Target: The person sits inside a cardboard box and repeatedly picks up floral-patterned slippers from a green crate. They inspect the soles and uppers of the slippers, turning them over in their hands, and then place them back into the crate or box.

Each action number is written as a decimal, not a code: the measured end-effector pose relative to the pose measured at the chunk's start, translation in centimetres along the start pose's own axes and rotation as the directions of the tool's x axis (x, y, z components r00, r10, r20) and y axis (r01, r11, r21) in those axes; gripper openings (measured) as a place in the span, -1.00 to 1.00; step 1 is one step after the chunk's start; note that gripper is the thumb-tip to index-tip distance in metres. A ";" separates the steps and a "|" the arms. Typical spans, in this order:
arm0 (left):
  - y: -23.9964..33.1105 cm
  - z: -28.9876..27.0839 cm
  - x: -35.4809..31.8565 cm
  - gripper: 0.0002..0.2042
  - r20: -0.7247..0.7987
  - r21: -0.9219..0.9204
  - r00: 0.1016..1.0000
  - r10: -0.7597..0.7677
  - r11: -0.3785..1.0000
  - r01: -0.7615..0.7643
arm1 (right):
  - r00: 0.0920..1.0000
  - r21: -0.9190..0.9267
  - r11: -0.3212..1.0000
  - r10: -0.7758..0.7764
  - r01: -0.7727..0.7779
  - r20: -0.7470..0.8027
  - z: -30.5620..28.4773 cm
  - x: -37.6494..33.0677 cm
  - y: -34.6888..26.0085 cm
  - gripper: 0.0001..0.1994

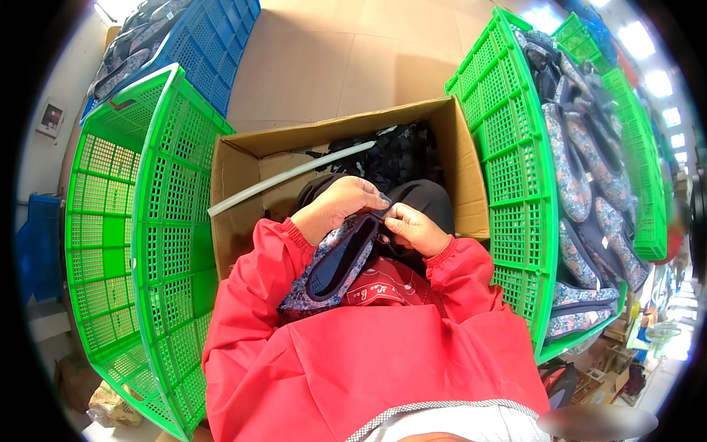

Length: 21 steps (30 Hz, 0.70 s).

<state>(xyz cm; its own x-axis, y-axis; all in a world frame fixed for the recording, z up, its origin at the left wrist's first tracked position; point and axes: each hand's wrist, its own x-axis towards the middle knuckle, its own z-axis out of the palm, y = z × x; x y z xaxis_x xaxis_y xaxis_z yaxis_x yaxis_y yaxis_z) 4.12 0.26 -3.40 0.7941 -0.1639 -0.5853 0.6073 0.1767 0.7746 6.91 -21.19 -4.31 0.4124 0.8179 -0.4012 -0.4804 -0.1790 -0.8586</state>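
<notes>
A slip-on shoe [339, 264] with blue-and-pink floral sides and a dark lining lies tilted over my lap, its opening facing up. My left hand [337, 208] is closed, its fingertips pinching the far end of the shoe. Close beside it, my right hand [417, 227] is closed too, with thumb and fingers gripping the dark edge at that same end. The fingertips of both hands nearly meet there. Whatever small detail lies between them is too small to make out. Below the shoe shows a red apron [384, 283] with pale print.
A cardboard box [471, 169] stands before my knees, holding black scraps [401, 155]; a pale strip [294, 177] lies across it. At left is a green crate [173, 221], with a blue crate [210, 51] behind. Another green crate [508, 147] at right holds several floral shoes [571, 166].
</notes>
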 end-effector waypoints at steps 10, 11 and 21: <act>-0.1 0.2 0.2 -0.89 -0.019 0.025 1.000 0.007 1.000 -0.007 | 0.999 0.001 1.000 -0.021 0.021 -0.033 0.2 0.2 0.5 -0.73; 0.0 0.2 0.1 -0.89 -0.019 0.031 1.000 0.006 1.000 -0.005 | 0.999 -0.003 1.000 -0.023 0.023 -0.034 0.1 0.2 0.5 -0.73; -0.1 0.5 0.1 -0.88 -0.064 0.037 0.998 0.002 0.999 0.000 | 0.998 0.047 0.999 -0.012 0.015 -0.055 0.1 0.4 1.2 -0.76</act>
<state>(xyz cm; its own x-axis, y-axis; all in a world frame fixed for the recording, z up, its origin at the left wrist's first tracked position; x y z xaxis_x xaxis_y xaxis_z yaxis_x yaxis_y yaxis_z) 4.12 -0.22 -3.37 0.7953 -0.1009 -0.5978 0.6062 0.1407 0.7827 6.48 -21.01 -5.45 0.4604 0.7885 -0.4078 -0.5101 -0.1410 -0.8485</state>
